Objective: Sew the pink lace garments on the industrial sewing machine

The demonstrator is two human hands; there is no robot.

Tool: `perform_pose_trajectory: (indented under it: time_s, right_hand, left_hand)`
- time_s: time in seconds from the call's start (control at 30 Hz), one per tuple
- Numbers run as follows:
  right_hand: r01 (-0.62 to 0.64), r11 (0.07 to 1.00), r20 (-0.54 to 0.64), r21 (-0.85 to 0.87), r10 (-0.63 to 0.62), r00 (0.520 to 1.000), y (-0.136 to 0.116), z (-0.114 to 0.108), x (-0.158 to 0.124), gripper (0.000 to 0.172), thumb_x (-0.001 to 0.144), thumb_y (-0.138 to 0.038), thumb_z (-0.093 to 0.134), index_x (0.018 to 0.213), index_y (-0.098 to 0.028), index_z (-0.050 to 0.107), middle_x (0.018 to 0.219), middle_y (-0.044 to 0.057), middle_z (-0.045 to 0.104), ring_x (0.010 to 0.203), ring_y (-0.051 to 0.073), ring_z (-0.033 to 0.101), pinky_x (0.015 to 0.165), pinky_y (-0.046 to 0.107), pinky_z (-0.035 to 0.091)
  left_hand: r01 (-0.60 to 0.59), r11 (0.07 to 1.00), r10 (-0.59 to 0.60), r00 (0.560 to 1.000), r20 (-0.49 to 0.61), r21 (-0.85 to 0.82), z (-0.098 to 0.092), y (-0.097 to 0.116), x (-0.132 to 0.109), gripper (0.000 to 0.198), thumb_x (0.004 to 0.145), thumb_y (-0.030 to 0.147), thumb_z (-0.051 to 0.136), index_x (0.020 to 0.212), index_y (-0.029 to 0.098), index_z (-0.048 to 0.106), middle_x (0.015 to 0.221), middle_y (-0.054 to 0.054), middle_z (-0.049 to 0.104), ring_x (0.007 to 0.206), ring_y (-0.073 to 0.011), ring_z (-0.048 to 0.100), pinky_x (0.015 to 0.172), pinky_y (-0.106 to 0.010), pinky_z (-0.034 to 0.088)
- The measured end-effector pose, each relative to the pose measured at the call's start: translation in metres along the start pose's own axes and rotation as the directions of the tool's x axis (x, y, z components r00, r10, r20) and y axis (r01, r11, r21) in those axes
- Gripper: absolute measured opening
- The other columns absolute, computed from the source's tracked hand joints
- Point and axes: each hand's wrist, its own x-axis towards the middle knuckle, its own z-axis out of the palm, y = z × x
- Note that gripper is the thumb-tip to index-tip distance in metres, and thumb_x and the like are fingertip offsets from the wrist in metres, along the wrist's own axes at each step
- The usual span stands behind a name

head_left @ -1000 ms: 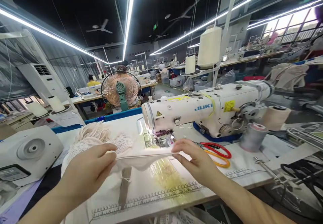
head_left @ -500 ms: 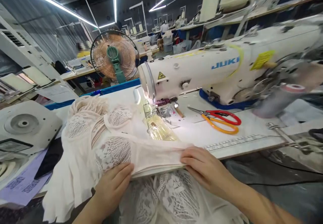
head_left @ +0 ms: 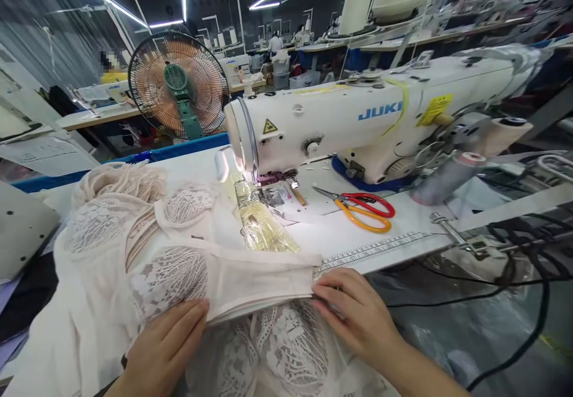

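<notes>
My left hand (head_left: 168,343) and my right hand (head_left: 356,310) each pinch an end of a folded stack of cream fabric pieces (head_left: 255,280) at the near edge of the sewing table (head_left: 394,245). The stack lies across a heap of cream lace garments (head_left: 125,236) that spills over the table's front. Behind it stands a white JUKI sewing machine (head_left: 358,122), its needle area lit, with a clear yellowish strip (head_left: 259,227) running from the presser foot toward me.
Red and orange scissors (head_left: 362,209) lie on the table right of the needle. A thread cone (head_left: 441,176) leans at the machine's right end. A copper-coloured fan (head_left: 179,86) stands behind. Black cables (head_left: 523,277) hang at the right. Other workstations and people are far back.
The view dropped from the room to the table. Both hands brought the fabric from near the needle back to the table's near edge and now hold it still there.
</notes>
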Motion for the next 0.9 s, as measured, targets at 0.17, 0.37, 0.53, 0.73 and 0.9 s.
perform_pose_trajectory:
  time_s: [0.17,0.37,0.53,0.73,0.9]
  right_hand:
    - [0.004,1.000,0.027,0.000,-0.004,1.000,-0.006,0.006,0.007,0.013,0.086,-0.011,0.050,0.089,-0.019,0.059,0.082,0.006,0.060,0.078,0.019,0.055,0.068,0.034,0.046]
    - [0.152,0.987,0.025,-0.046,-0.151,0.988,-0.001,0.011,-0.005,0.017,0.084,-0.007,0.050,0.086,-0.019,0.061,0.080,0.003,0.065,0.077,0.019,0.057,0.070,0.032,0.045]
    - [0.244,0.965,0.027,-0.098,-0.242,0.970,0.002,0.004,-0.007,0.019,0.084,-0.007,0.050,0.091,-0.020,0.062,0.083,0.003,0.069,0.079,0.018,0.062,0.074,0.032,0.048]
    - [0.316,0.946,-0.019,-0.074,-0.318,0.948,-0.002,-0.021,0.011,0.017,0.085,-0.014,0.052,0.099,-0.020,0.059,0.094,0.005,0.070,0.086,0.017,0.064,0.077,0.029,0.051]
    - [0.298,0.954,-0.055,-0.012,-0.298,0.953,-0.022,-0.054,0.033,0.014,0.082,-0.014,0.052,0.093,-0.021,0.056,0.088,0.004,0.068,0.078,0.016,0.064,0.069,0.024,0.052]
  left_hand:
    - [0.013,0.999,-0.013,1.000,-0.022,0.041,-0.001,0.001,0.004,0.026,0.088,0.003,0.043,0.107,0.011,0.060,0.106,-0.011,0.066,0.105,-0.0206,0.058,0.090,-0.032,0.047]
    - [0.047,0.993,-0.046,0.999,-0.013,0.105,-0.010,0.009,0.013,0.023,0.088,0.007,0.045,0.103,0.016,0.059,0.102,-0.008,0.068,0.097,-0.0195,0.061,0.080,-0.033,0.052]
    - [0.047,0.987,-0.048,0.999,0.000,0.152,-0.027,0.013,0.023,0.023,0.086,0.004,0.044,0.103,0.012,0.059,0.100,-0.010,0.068,0.094,-0.0209,0.061,0.077,-0.034,0.052]
    - [0.014,0.958,-0.017,1.000,0.008,0.287,-0.064,0.020,0.034,0.023,0.086,0.006,0.044,0.105,0.009,0.057,0.101,-0.014,0.067,0.082,-0.0209,0.062,0.067,-0.031,0.051]
    - [0.136,0.930,-0.161,0.986,0.047,0.340,-0.111,0.041,0.049,0.026,0.087,0.011,0.038,0.100,0.017,0.058,0.101,-0.007,0.067,0.070,-0.0165,0.064,0.060,-0.025,0.049]
